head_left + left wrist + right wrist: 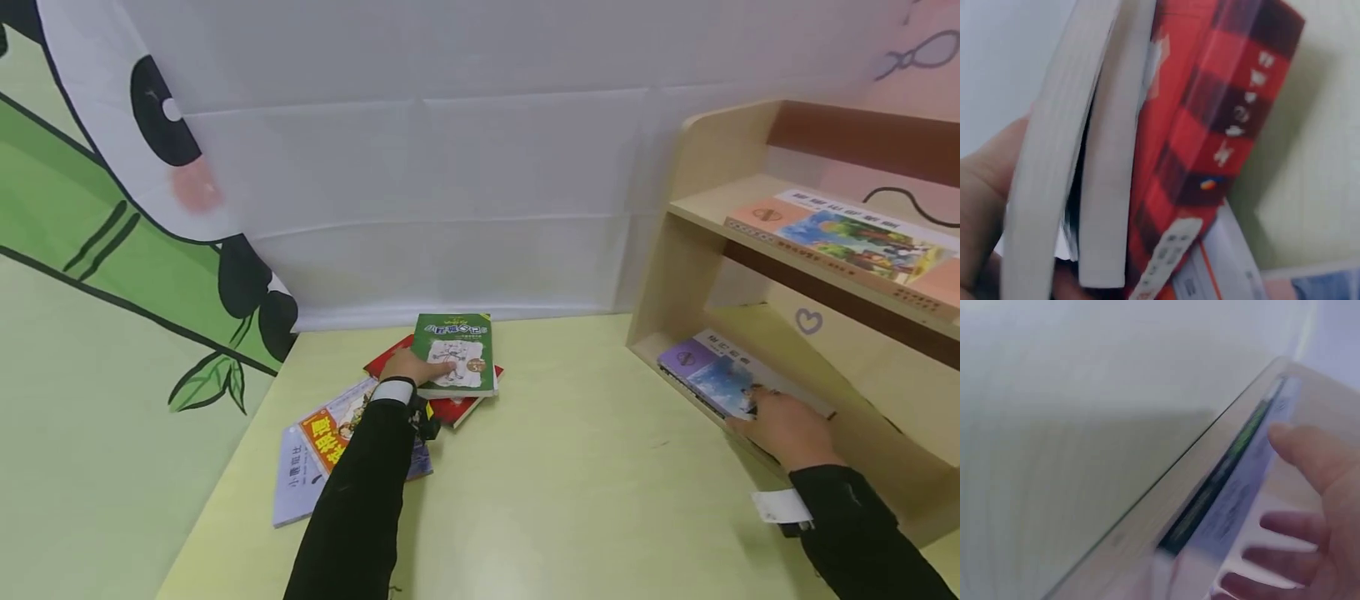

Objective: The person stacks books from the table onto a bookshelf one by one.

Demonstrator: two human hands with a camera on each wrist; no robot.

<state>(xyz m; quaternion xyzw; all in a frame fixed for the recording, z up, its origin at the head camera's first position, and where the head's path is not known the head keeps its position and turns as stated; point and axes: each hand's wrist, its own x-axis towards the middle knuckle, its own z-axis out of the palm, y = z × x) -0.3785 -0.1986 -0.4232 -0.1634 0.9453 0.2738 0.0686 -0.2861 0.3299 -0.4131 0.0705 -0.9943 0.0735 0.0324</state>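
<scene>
My left hand (pixel 408 367) grips the green book (pixel 453 342) at its near left corner, thumb on the cover. Beneath it lies a red book (pixel 453 412), whose plaid spine (pixel 1222 125) shows in the left wrist view beside pale page edges (pixel 1054 156). Part of a purple book (pixel 296 487) and an orange-titled book (pixel 322 437) stick out at the pile's near left. On the lower shelf, my right hand (pixel 791 429) rests over a flat blue-and-purple book (pixel 705 375). The right wrist view shows its thumb (pixel 1297 447) at that book and its other fingers spread.
A wooden two-tier shelf (pixel 682 250) stands on the right of the pale yellow table (pixel 570 467). Its upper tier carries a flat orange-edged picture book (pixel 862 242). Behind the table hangs a white printed sheet (pixel 450 167).
</scene>
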